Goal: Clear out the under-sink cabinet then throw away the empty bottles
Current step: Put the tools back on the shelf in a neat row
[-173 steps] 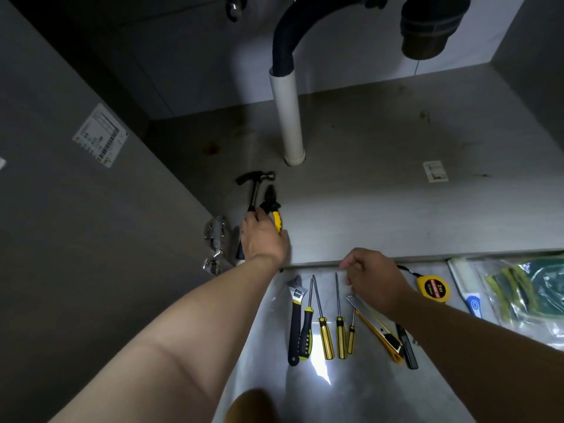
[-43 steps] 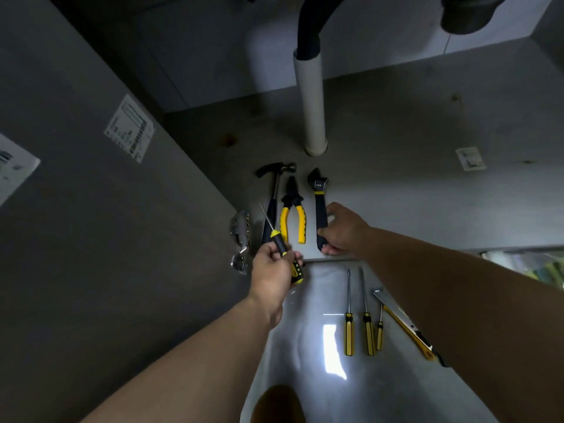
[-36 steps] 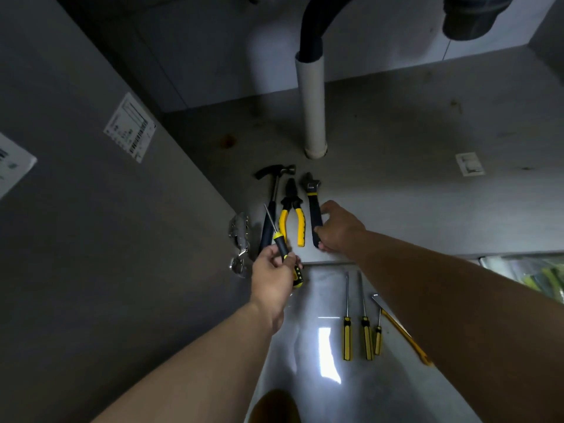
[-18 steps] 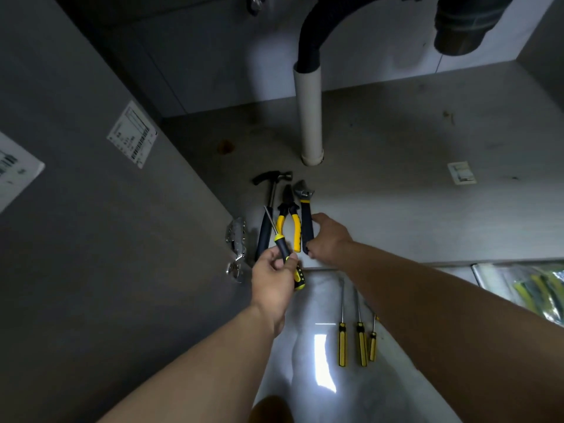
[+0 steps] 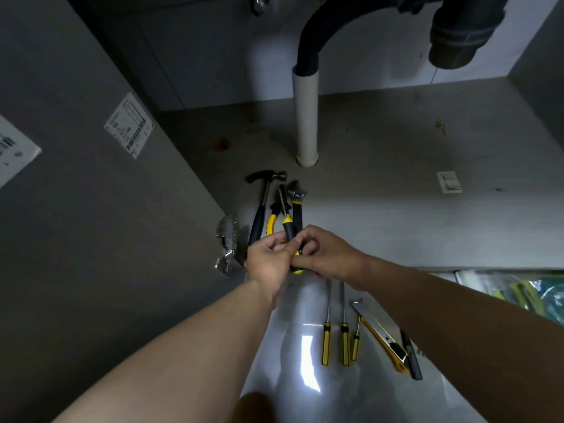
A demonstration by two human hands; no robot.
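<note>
Left hand (image 5: 266,265) and right hand (image 5: 331,254) grip screwdriver (image 5: 287,229)

Hammer (image 5: 261,209), pliers (image 5: 270,222) and wrench (image 5: 297,195) lie on the cabinet floor (image 5: 381,184).

Dim, perhaps blurred; glare on floor (image 5: 308,366)
</note>
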